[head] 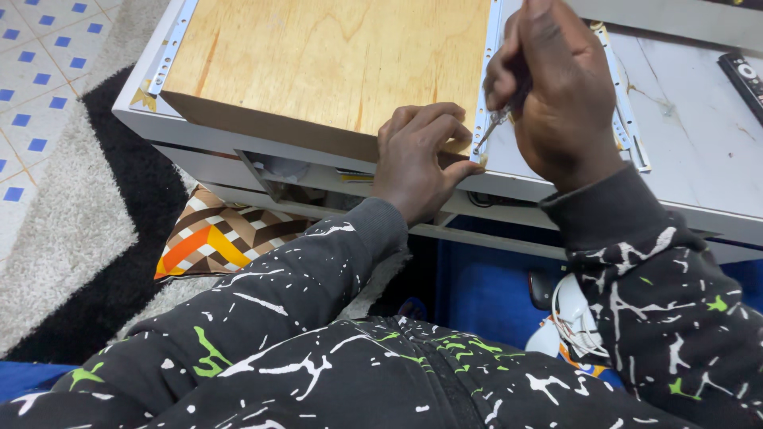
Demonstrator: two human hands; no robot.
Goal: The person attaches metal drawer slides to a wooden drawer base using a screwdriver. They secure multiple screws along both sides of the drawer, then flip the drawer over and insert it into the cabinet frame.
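A plywood drawer bottom (334, 56) lies upside down on a white table (699, 135), with white metal slide rails along its left edge (171, 44) and right edge (486, 87). My left hand (417, 159) rests on the near corner of the wood, fingers curled beside the right rail. My right hand (556, 87) is closed on a thin metal tool (494, 127), likely a screwdriver, whose tip points down at the near end of that rail. A second rail (624, 111) lies just right of my right hand.
A black remote control (745, 75) lies at the table's far right. A patterned orange and brown cushion (222, 238) sits under the table on a grey and black rug (79, 214). White cables (576, 318) lie on blue fabric near my lap.
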